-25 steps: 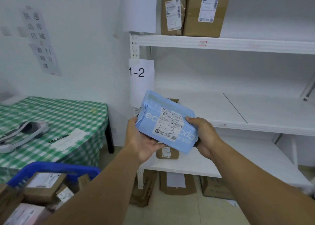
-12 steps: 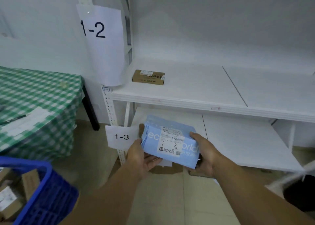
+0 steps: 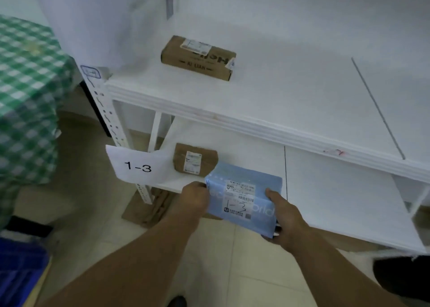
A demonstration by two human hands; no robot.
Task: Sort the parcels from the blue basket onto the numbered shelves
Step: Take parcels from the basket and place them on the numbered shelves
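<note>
we held blue mailer (image 3: 244, 204) right of 1-3 tag (image 3: 137, 167), left hand (image 3: 194, 198) and right hand (image 3: 282, 216) curled round its ends; seemed light, soft, slick; ends gripped best.

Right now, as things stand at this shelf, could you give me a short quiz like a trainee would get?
1. True or false: the left hand and right hand both hold the blue parcel.
2. Its label is hand-marked: A) 1-2 B) 1-3 C) 2-3?
3. What colour is the other parcel lying on the shelf by the 1-3 sign?
Key: 1 true; 2 B; 3 brown.
</note>
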